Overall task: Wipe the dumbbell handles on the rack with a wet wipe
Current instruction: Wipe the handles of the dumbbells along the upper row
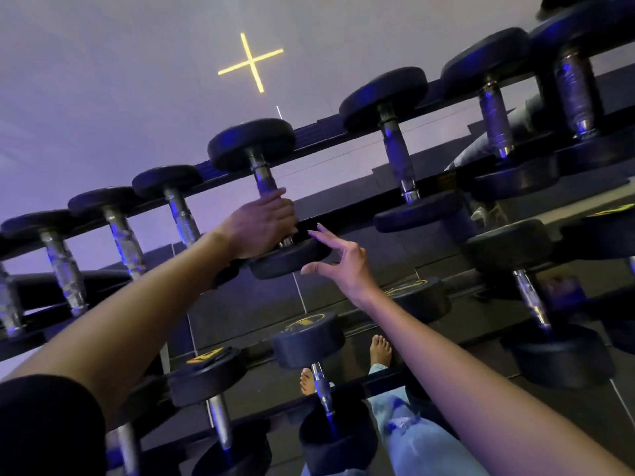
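Currently the top tier of the dumbbell rack (pixel 316 130) is in work, with dumbbells in a row across its rails. One mid-row dumbbell (pixel 251 144) is being handled: left hand (pixel 261 225) wraps its metal handle (pixel 264 178), fingers curled round it. Right hand (pixel 340 262) hovers just beside the near head, fingers (pixel 323 235) spread, holding nothing. Wet wipe not visible; possibly under the left palm, cannot tell. Step looks like wiping this handle; next probably a slide along the grip, then over to the neighbouring handle (pixel 395 152).
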